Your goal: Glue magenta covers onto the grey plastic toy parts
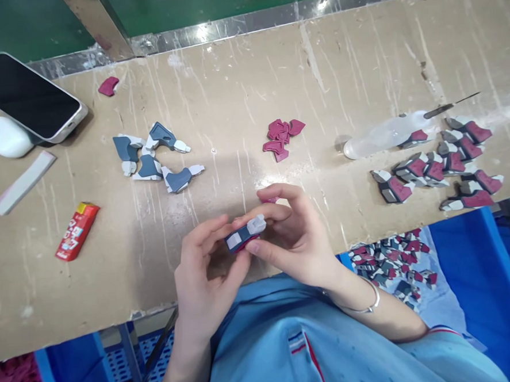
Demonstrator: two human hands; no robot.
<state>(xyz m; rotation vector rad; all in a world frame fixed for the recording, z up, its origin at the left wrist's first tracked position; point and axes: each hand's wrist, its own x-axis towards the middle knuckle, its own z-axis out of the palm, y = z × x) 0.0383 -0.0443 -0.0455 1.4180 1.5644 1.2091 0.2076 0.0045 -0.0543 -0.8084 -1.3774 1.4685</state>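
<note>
A small dark blue and grey plastic part (244,234) with a maroon underside is held between both hands, just above the table's front edge. My left hand (212,268) pinches its left end between thumb and fingers. My right hand (299,237) grips its right end with the thumb and a finger, and a small maroon piece (270,200) shows by its curled index finger. Beyond the hands lies a little pile of maroon pieces (281,136). Several blue-grey and white parts (147,166) rest to the left of that pile.
A phone (29,98) leans on a white case (4,137) at the left, near a pale strip (23,183) and a red packet (76,232). Rightward are a translucent bottle (385,136) with a thin metal tip and several assembled parts (452,161). Blue bins (480,269) stand below the table.
</note>
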